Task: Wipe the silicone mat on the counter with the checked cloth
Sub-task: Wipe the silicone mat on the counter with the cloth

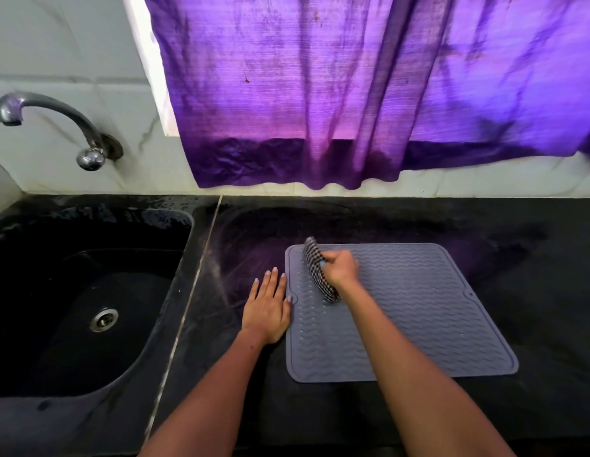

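Mat (419, 308): grey silicone, wavy ribs, lies flat on the black counter (534, 291), right of frame centre, near edge toward the person, a small tab notch on its left and right rims. Two bare forearms come in from 6 o'clock. Left hand (269, 308) lies flat, palm down, fingers straight and together, on the counter just at the mat's 9 o'clock edge; its thumb side touches the rim by the left tab, and it holds nothing. Right hand (341, 267) is over the mat's 10–11 o'clock corner, fingers curled tight round the cloth (318, 270). Cloth is dark-and-white checked, bunched into a long roll running from the mat's far-left corner down toward 6 o'clock, lying on the mat surface. At 9 o'clock from the mat, past a pale seam in the counter, a black sink (89, 308) with a metal drain (104, 319). Counter behind the sink looks wet. Farther, at 10 o'clock, a curved metal tap (56, 127) on the white wall (56, 44). At 12 o'clock a purple curtain (353, 94) hangs, hem just above the counter's back edge.
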The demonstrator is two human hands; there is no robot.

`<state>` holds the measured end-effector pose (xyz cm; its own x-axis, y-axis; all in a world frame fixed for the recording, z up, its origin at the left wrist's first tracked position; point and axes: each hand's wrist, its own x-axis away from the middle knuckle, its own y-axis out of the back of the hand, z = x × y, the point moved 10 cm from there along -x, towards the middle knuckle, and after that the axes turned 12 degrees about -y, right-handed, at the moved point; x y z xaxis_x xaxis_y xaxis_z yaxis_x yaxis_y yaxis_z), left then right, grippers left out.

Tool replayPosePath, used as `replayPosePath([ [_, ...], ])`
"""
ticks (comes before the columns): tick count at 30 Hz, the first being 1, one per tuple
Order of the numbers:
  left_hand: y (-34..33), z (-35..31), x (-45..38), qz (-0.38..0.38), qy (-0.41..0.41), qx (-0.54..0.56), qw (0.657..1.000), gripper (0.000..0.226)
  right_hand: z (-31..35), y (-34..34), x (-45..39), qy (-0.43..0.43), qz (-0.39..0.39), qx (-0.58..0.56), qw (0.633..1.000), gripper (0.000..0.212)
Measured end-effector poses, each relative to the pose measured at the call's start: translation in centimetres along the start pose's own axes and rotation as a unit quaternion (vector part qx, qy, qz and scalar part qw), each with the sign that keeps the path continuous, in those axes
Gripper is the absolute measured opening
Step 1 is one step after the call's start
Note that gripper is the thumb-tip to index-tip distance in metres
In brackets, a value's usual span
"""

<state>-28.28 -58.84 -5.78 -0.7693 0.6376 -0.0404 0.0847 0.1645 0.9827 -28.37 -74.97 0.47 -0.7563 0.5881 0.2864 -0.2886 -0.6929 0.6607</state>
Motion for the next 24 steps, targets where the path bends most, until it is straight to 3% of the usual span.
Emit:
replayPosePath([
  [2, 0.0, 0.0, 0.0, -0.001, -0.001, 0.000, 1.000, 0.083, 0.6, 1.1, 0.2, 0.005, -0.062, -0.027, 0.998, 0.039],
  [4, -0.1, 0.0, 0.0, -0.001, -0.002, 0.001, 1.000, 0.082, 2.6, 0.6, 1.5, 0.088, -0.103, 0.052, 0.989, 0.045],
  [6, 0.0, 0.0, 0.0, -0.001, -0.001, 0.002, 1.000, 0.083, 4.2, -1.3, 2.8, 0.187, -0.123, 0.182, 0.957, 0.041],
  [9, 0.0, 0.0, -0.1, -0.003, -0.001, -0.005, 1.000, 0.084, 3.5, -4.9, 3.6, 0.229, -0.096, 0.321, 0.914, 0.037],
  [14, 0.2, -0.1, 0.0, -0.011, -0.002, -0.011, 1.000, 0.083, 1.5, -7.4, 3.9, 0.240, -0.082, 0.392, 0.884, 0.044],
  [19, 0.1, 0.1, 0.0, -0.011, 0.004, -0.008, 1.000, 0.081, 2.6, -6.2, 2.6, 0.228, -0.059, 0.345, 0.909, 0.038],
  [22, 0.3, -0.1, 0.1, -0.007, 0.004, 0.005, 1.000, 0.082, 1.9, -4.4, 0.2, 0.123, -0.006, 0.209, 0.970, 0.040],
  [24, 0.4, -0.2, 0.2, -0.004, 0.002, 0.009, 1.000, 0.082, 0.9, -3.5, -2.0, 0.029, 0.085, 0.061, 0.994, 0.037],
])
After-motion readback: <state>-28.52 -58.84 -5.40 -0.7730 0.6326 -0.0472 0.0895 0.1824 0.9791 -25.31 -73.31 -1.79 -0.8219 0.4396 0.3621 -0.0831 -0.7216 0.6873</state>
